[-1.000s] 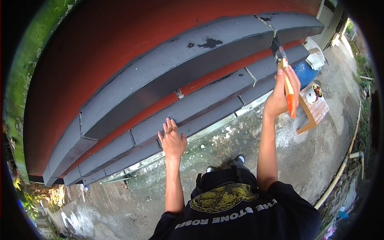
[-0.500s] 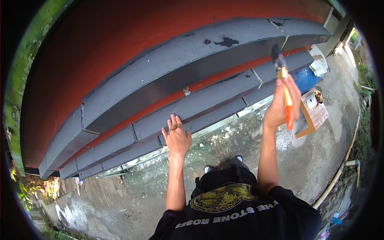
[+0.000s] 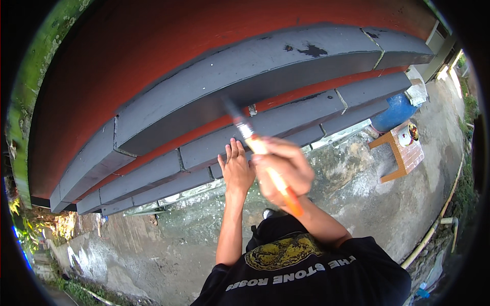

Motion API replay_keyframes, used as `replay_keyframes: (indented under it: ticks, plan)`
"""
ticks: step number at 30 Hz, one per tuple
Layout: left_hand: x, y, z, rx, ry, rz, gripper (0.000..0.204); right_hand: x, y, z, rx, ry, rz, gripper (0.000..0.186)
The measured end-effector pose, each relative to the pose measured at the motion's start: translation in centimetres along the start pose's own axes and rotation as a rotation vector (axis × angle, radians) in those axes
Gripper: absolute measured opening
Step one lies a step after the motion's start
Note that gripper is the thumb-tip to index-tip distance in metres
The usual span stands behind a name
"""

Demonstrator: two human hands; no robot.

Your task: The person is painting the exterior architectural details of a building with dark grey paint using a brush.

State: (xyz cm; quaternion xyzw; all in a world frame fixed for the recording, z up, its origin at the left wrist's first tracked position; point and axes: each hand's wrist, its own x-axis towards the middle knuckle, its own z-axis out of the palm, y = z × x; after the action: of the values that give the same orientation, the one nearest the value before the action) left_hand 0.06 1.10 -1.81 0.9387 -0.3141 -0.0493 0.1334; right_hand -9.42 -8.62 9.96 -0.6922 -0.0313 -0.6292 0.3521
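Observation:
My right hand (image 3: pixel 284 171) is closed round a paintbrush (image 3: pixel 259 145) with a pale wooden handle, an orange end and a metal ferrule. Its dark bristles, blurred by motion, are at the front face of the upper grey ledge (image 3: pixel 245 61); I cannot tell whether they touch it. My left hand (image 3: pixel 238 171) lies with fingers stretched out, its tips on the edge of the lower grey ledge (image 3: pixel 212 150). Dark patches (image 3: pixel 312 50) mark the top of the upper ledge toward the right. Pale joints cut across both ledges.
A red wall (image 3: pixel 168 41) rises behind the ledges. To the right, a small table (image 3: pixel 408 158) carries a white paint tub (image 3: pixel 406 136), with a blue drum (image 3: pixel 395 113) beyond it. Stained concrete (image 3: pixel 352 204) lies underfoot. A pale pipe (image 3: pixel 434 227) runs along the right side.
My right hand has swung left with the paintbrush, from the right-hand joint to near my left hand. My left hand stays at the lower ledge; the view has shifted slightly.

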Motion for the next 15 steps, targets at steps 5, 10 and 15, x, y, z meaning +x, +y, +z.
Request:
replay_keyframes:
  ticks: [5,10,15]
  plan:
    - [-0.4,1.1,-1.6,0.065,0.046,-0.042,0.07,2.3,5.1,-6.6,-0.455,0.373,0.204,0.012]
    - [0.1,0.9,-1.0,0.075,0.02,-0.034,0.067,-0.9,4.0,-0.6,-0.292,0.139,0.069,0.013]
    - [-2.3,0.6,1.2,-0.777,0.409,0.152,0.062,-3.9,-1.7,4.0,0.096,-0.23,0.181,0.016]
